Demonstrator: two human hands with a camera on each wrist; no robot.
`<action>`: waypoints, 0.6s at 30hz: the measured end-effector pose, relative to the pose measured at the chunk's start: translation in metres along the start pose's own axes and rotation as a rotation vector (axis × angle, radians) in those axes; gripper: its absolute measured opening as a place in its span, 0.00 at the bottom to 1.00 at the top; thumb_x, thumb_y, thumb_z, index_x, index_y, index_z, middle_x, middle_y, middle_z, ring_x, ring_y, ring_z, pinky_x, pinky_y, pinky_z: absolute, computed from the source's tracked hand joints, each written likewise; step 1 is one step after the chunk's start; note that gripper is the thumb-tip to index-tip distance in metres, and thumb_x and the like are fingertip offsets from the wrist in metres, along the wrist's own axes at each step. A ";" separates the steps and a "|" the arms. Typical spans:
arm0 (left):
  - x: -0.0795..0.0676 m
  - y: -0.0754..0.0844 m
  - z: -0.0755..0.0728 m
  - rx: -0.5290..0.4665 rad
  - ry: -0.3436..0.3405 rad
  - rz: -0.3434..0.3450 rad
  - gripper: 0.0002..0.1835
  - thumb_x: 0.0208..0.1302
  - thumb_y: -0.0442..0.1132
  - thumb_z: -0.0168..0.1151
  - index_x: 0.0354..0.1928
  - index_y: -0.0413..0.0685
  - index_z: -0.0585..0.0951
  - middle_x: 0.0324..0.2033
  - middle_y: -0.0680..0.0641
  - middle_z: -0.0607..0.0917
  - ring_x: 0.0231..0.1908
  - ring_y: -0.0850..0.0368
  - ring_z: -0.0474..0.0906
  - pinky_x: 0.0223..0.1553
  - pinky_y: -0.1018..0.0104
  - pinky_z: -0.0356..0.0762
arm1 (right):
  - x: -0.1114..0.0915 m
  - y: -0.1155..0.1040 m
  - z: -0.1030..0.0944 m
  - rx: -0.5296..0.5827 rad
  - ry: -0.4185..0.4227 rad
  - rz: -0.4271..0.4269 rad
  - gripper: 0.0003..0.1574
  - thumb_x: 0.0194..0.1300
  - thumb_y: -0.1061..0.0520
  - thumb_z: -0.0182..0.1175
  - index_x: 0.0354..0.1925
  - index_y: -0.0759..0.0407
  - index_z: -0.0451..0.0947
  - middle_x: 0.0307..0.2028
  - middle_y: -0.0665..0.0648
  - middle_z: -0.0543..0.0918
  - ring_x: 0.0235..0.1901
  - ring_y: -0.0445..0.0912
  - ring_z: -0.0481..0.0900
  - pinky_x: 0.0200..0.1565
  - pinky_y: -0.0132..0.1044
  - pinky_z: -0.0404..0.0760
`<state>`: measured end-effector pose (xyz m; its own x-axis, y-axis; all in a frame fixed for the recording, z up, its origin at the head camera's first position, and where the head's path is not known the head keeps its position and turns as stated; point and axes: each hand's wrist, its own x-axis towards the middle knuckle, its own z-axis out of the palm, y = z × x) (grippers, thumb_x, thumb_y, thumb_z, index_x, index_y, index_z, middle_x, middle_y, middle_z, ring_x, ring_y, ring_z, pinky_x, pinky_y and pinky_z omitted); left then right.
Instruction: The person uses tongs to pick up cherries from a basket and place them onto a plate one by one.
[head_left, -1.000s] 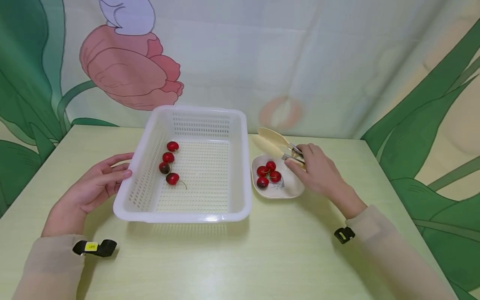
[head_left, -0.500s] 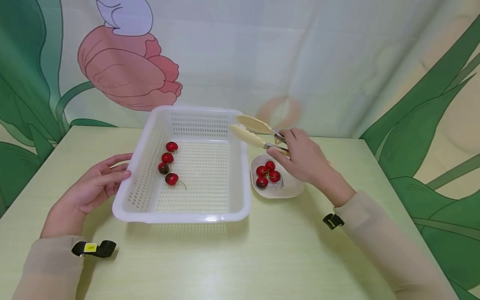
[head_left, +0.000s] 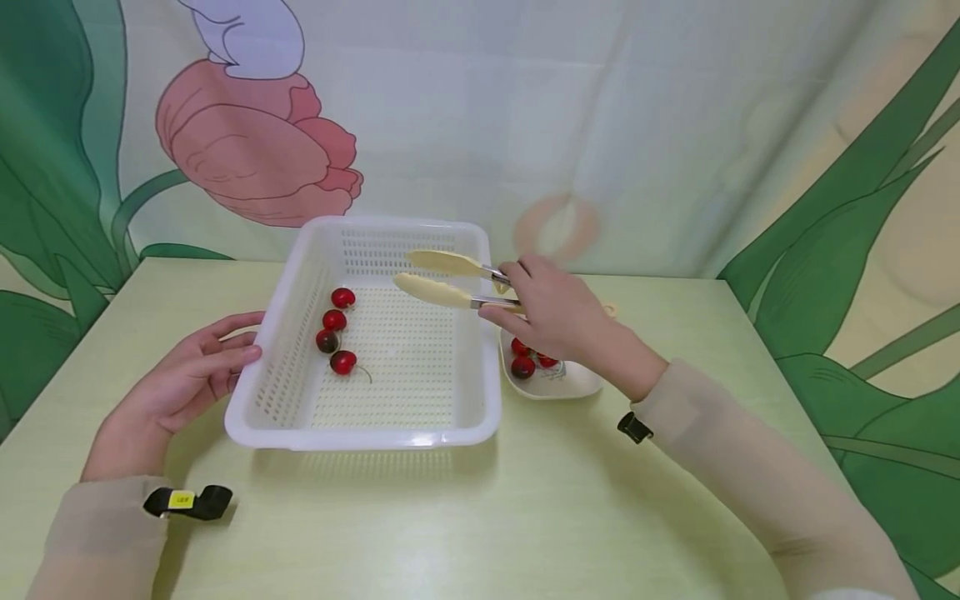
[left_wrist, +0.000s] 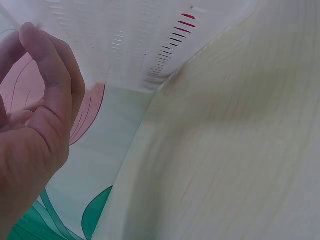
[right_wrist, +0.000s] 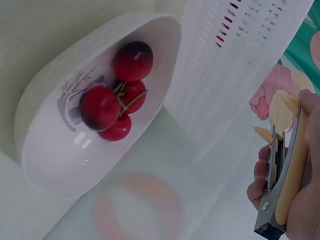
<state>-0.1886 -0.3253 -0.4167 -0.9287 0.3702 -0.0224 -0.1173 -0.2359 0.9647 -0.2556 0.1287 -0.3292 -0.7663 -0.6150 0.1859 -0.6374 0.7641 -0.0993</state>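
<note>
My left hand (head_left: 198, 371) holds the left rim of a white perforated plastic basket (head_left: 360, 437), thumb at the rim and fingers against the outer wall. Inside the basket, several dark red cherries (head_left: 343, 362) lie in a row along the left side, the front one with a long stem. My right hand (head_left: 558, 312) grips a pair of tongs (head_left: 435, 292) with cream tips and metal arms. The spread tips hang over the back part of the basket with nothing between them. In the right wrist view, the tong handles (right_wrist: 292, 175) lie in the palm.
To the right of the basket stands a small white dish (right_wrist: 50, 160), partly under my right hand in the head view. Several cherries (right_wrist: 102, 107) with stems sit in it. A printed curtain (head_left: 420, 108) hangs behind the pale wooden table (head_left: 420, 525).
My right hand has carried the tongs leftward from above the dish to over the basket. The left hand, basket and cherries have stayed in place.
</note>
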 end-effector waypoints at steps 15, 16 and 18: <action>0.001 -0.002 -0.002 -0.004 -0.013 0.001 0.22 0.78 0.27 0.49 0.68 0.53 0.69 0.56 0.49 0.85 0.49 0.52 0.87 0.50 0.59 0.84 | 0.025 -0.028 0.013 -0.038 -0.099 -0.078 0.40 0.75 0.30 0.50 0.61 0.63 0.73 0.47 0.57 0.79 0.44 0.50 0.76 0.42 0.44 0.81; 0.001 -0.002 -0.002 -0.004 -0.015 0.001 0.22 0.78 0.27 0.49 0.68 0.52 0.69 0.56 0.49 0.85 0.49 0.52 0.87 0.50 0.59 0.84 | 0.026 -0.030 0.013 -0.053 -0.110 -0.089 0.40 0.75 0.30 0.49 0.61 0.63 0.73 0.47 0.57 0.79 0.45 0.50 0.76 0.42 0.44 0.81; 0.001 -0.002 -0.002 -0.004 -0.016 0.002 0.22 0.78 0.27 0.49 0.68 0.52 0.69 0.56 0.49 0.85 0.49 0.51 0.87 0.50 0.58 0.84 | 0.029 -0.034 0.015 -0.084 -0.130 -0.110 0.40 0.76 0.30 0.48 0.60 0.63 0.74 0.46 0.57 0.79 0.46 0.50 0.76 0.42 0.44 0.81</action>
<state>-0.1904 -0.3264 -0.4191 -0.9230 0.3845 -0.0163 -0.1171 -0.2401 0.9637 -0.2578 0.0821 -0.3352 -0.7001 -0.7113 0.0629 -0.7128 0.7014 -0.0028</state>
